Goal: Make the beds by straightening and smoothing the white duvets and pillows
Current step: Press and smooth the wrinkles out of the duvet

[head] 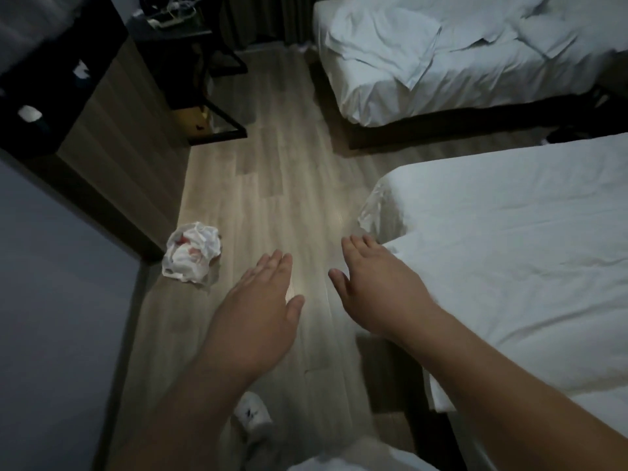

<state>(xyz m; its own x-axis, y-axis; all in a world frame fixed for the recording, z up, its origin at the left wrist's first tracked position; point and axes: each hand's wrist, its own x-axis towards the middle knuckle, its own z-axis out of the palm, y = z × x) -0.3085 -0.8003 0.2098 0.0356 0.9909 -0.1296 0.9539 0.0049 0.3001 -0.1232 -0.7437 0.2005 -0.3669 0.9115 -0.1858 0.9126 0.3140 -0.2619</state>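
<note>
Both hands are hovering over the floor, fingers straight and empty; the right hand (377, 287) is nearer the near bed's duvet (509, 266), lying just rightward; left hand (261, 300) farther.

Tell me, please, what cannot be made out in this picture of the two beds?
Head view:
near bed: right end cut off by the right edge.
far bed: far part cut off by the top edge.
things on the dark desk: too dim and blurred.
crumpled white bag: contents hidden by its folds.
</note>
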